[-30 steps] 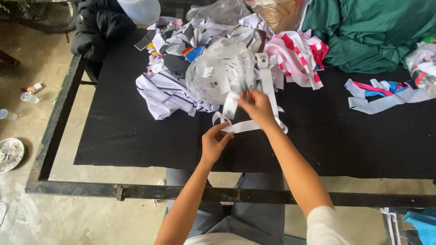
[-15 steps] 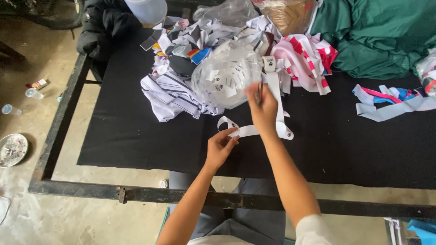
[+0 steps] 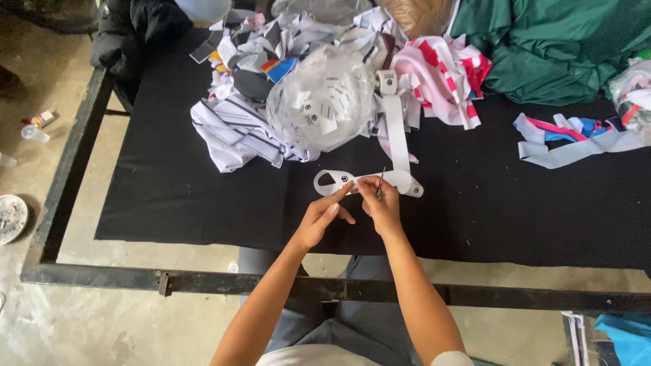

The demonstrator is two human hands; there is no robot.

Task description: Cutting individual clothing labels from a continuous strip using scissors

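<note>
A long white label ribbon (image 3: 397, 129) runs from a small roll at the back down to a loop (image 3: 332, 181) lying on the black table (image 3: 176, 196). My left hand (image 3: 322, 218) pinches the ribbon near a round printed mark. My right hand (image 3: 381, 203) is beside it, fingers closed on the same strip, with a thin dark tool, perhaps small snips, sticking up from it. Just behind the hands sits a clear plastic bag of cut white labels (image 3: 322, 102).
A striped white garment (image 3: 234, 132), mixed fabric scraps (image 3: 258, 47), a pink and white cloth (image 3: 444, 74), green fabric (image 3: 556, 47) and coloured strips (image 3: 569, 139) crowd the table's back. A dark jacket (image 3: 135, 27) hangs at the left corner. The metal frame (image 3: 224, 281) borders the near side.
My right hand has come back from the ribbon near the label bag down to my left hand. Both hands now meet on the looped end of the strip.
</note>
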